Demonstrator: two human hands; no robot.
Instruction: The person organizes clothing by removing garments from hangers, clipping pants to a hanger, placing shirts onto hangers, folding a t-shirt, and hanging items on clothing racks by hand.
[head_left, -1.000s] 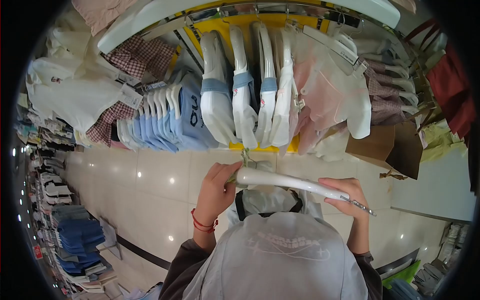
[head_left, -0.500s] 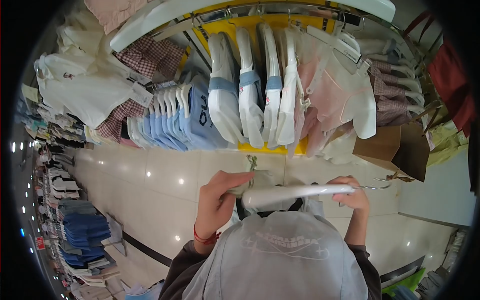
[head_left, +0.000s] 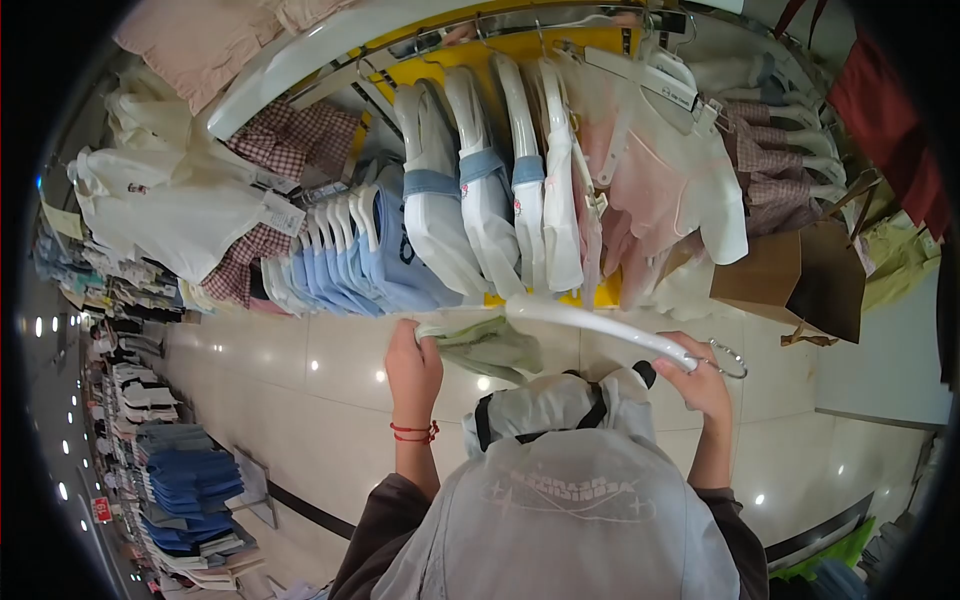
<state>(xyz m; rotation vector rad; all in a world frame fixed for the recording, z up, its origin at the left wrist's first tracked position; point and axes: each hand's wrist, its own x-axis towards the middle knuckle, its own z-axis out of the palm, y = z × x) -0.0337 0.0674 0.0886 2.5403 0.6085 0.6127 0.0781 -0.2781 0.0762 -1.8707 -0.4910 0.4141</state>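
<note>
My left hand, with a red cord at its wrist, is closed on the edge of a small pale green garment. The garment hangs loosely to the right of that hand, and its exact kind does not show. Near its hook end, a glossy white clothes hanger is gripped by my right hand. The hanger slants up to the left, its far arm above the green garment. In this view the two look apart.
Ahead, a curved rail carries white tops with blue trim, blue shirts and pink garments. A brown paper bag stands at right. Folded and hung clothes line the left. Tiled floor lies between.
The hanger has swung from nearly level to a slant, its left end rising. My left hand has moved slightly up and left, and the green garment is spread more into view.
</note>
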